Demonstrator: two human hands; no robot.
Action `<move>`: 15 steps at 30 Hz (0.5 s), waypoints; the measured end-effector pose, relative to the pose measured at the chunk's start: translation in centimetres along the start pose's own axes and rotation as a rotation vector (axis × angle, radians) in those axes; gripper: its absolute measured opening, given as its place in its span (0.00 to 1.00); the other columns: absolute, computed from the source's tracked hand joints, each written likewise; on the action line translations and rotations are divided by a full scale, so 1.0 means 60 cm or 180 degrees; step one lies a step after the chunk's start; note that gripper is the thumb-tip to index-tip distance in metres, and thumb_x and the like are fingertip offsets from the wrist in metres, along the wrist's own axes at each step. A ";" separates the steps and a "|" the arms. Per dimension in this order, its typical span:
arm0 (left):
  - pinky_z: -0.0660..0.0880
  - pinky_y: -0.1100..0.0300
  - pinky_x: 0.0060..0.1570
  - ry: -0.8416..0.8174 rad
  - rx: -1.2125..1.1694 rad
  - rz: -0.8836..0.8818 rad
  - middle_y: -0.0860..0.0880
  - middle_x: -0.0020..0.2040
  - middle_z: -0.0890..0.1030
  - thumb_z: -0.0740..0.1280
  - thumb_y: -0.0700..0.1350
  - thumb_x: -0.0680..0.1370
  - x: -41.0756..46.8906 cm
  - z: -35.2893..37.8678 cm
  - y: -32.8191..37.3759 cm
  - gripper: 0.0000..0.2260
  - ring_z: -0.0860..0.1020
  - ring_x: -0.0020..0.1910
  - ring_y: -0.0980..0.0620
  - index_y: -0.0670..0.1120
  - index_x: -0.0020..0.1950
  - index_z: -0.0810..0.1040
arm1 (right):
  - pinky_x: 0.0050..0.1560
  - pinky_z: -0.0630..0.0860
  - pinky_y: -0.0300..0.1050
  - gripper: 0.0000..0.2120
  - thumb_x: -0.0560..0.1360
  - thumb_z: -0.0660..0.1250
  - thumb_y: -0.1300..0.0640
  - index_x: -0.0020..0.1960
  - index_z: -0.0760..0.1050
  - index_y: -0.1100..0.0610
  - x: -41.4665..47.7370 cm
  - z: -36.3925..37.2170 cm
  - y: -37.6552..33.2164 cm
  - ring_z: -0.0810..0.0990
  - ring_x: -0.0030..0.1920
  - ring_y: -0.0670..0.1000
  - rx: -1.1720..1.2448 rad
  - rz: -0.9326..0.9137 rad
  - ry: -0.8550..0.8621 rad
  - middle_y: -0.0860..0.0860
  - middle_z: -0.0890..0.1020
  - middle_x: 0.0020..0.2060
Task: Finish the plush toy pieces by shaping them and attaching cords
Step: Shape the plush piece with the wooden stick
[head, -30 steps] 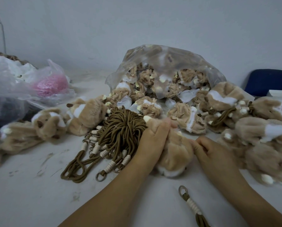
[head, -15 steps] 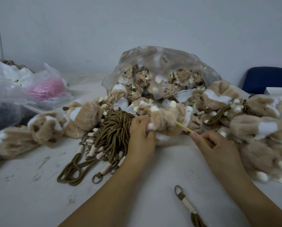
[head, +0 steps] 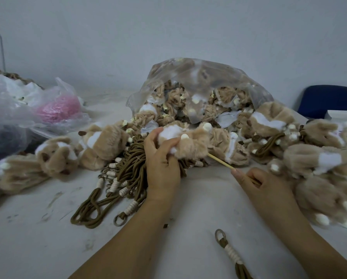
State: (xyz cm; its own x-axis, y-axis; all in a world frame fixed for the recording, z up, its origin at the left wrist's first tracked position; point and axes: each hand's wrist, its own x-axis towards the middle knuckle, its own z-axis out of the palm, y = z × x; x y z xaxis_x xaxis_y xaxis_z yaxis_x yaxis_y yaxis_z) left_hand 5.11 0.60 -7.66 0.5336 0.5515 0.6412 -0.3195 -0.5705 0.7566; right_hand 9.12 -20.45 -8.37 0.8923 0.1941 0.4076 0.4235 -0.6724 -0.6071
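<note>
Tan-and-white plush piece point(head: 190, 142) held over brown cord bundle point(head: 129, 168), thin stick point(head: 221, 162) touching it.

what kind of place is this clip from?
Probably a small toy-finishing workbench: a clear plastic bag spilling many matching plush pieces, a bundle of brown cords with rings, and the right hand holding a thin stick to the plush piece in the left hand.

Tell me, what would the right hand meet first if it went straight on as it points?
Probably the plush piece gripped by the left hand; the thin stick in the right hand seems to touch it.
</note>
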 end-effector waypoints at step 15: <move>0.64 0.80 0.56 0.0147 -0.0595 -0.0295 0.51 0.65 0.66 0.67 0.32 0.78 0.001 -0.002 -0.004 0.14 0.65 0.58 0.78 0.51 0.49 0.81 | 0.29 0.62 0.46 0.30 0.65 0.53 0.25 0.29 0.59 0.54 -0.002 -0.014 -0.005 0.64 0.24 0.46 -0.0210 -0.0081 -0.0368 0.48 0.63 0.21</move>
State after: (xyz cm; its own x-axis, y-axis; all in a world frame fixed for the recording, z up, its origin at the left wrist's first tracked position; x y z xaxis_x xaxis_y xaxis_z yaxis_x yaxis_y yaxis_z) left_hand 5.13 0.85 -7.80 0.5324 0.6261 0.5697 -0.4128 -0.3956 0.8204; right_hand 8.74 -20.88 -7.63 0.8951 0.2903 0.3386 0.4385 -0.7110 -0.5497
